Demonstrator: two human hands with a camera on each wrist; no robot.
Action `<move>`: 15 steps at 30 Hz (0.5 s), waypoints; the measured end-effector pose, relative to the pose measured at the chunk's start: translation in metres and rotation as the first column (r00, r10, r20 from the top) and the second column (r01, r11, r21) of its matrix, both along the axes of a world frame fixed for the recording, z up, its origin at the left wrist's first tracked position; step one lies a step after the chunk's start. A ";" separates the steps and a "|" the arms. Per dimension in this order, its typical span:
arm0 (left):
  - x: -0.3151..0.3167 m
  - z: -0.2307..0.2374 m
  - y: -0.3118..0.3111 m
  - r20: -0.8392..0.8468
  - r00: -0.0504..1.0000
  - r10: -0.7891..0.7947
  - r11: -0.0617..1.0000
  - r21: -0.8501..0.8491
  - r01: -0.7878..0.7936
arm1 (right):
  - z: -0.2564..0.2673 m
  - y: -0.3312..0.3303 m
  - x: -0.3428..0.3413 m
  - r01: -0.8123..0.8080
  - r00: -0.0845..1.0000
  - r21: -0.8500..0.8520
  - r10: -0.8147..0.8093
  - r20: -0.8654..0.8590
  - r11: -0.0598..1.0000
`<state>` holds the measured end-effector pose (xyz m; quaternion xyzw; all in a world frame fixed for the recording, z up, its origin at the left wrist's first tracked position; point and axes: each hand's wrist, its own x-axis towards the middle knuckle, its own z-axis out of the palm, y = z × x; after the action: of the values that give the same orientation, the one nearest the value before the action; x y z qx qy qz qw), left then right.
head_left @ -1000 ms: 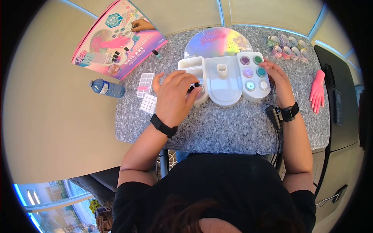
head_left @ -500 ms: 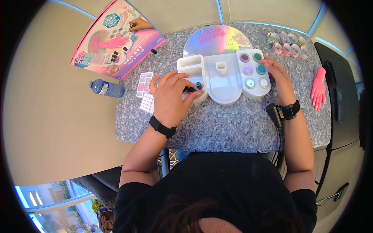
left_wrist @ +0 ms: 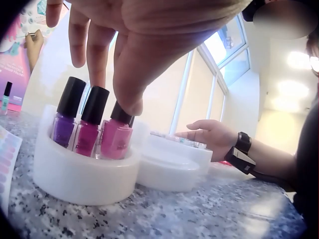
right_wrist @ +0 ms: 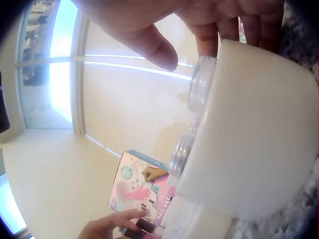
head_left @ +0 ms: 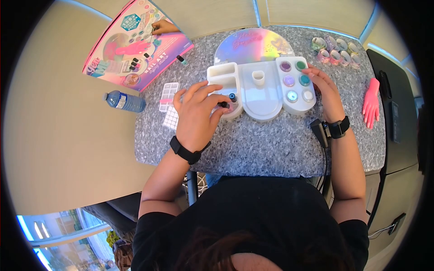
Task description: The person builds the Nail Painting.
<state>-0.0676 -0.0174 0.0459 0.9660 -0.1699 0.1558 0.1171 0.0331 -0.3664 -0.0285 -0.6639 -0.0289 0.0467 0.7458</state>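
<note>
The grey speckled counter (head_left: pixel 253 153) runs beneath both hands and carries the things. Beyond the left hand (head_left: pixel 196 115), to its left, stands the printed nail art box (head_left: pixel 140 52). The white station (head_left: pixel 262 103) lies between the hands, its rainbow-sheened rounded panel (head_left: pixel 253 43) at the far side, beyond both. The right hand (head_left: pixel 326 92) is open and lightly bent, its fingers at the outer side of the station's right section and its thumb free of the glitter pots (head_left: pixel 289 80), which sit in two columns just beside it. The left hand is over the near end of the station's left section, fingers spread and bent, thumb against the black cap of the pink polish bottle (left_wrist: pixel 115 140); whether it grips the cap, I cannot tell. The purple polish bottle (left_wrist: pixel 63 130) and magenta polish bottle (left_wrist: pixel 85 139) stand upright in the same compartment, near that thumb. A water bottle (head_left: pixel 124 102) lies well to the left of the left hand; a pink model hand (head_left: pixel 370 104) lies right of the right hand, with small clear-wrapped rolls (head_left: pixel 334 56) farther off. Just left of the left hand are a sectioned white tray (head_left: pixel 168 95) and a white grid piece (head_left: pixel 171 118); a teal polish bottle (head_left: pixel 181 60) is beside the box.
</note>
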 end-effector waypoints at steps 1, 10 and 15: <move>0.001 -0.001 0.000 0.000 1.000 0.001 1.000 -0.001 -0.001 | 0.000 0.000 0.000 0.000 1.000 0.001 0.000 0.003 1.000; 0.006 -0.010 -0.005 0.066 0.996 0.061 0.998 -0.001 -0.061 | 0.004 0.001 -0.002 0.009 1.000 -0.010 -0.009 0.003 1.000; 0.017 -0.021 0.002 0.078 0.994 0.076 0.997 0.020 -0.078 | -0.001 -0.001 0.000 0.001 1.000 0.019 0.000 -0.006 1.000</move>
<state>-0.0507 -0.0149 0.0245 0.9664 -0.1388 0.1953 0.0934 0.0326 -0.3673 -0.0297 -0.6567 -0.0269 0.0483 0.7521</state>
